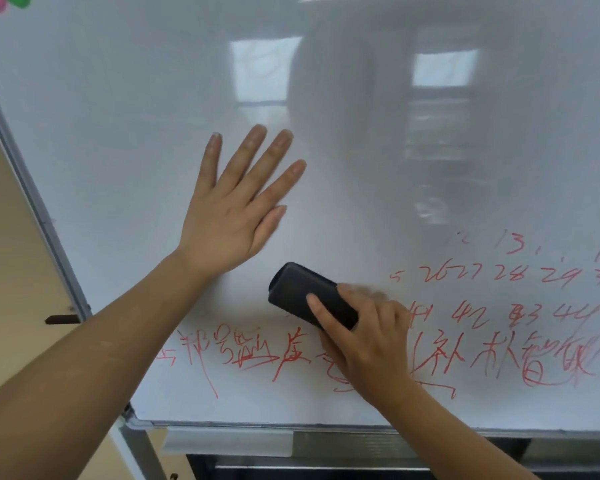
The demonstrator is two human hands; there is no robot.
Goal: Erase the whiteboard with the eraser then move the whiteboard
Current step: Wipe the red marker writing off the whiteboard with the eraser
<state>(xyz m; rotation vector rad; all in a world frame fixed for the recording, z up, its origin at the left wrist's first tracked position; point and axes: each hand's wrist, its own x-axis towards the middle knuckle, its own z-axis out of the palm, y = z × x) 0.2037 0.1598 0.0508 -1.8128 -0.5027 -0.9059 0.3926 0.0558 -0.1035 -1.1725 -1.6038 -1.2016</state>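
Note:
A large whiteboard (125,98) with a grey metal frame fills the view. Its upper part is wiped white; red handwriting (520,358) covers the lower right and bottom rows. My left hand (232,209) lies flat on the board with fingers spread and straight, left of centre. My right hand (364,344) grips a black eraser (302,292) and holds it against the board just above the bottom row of writing. The eraser's right end is hidden under my fingers.
A metal marker tray (229,441) runs along the board's bottom edge. The frame's left edge (32,199) slants down beside a beige wall (7,271). A small dark knob (61,319) sticks out from the frame. Pink and green magnets (4,1) sit at the top left corner.

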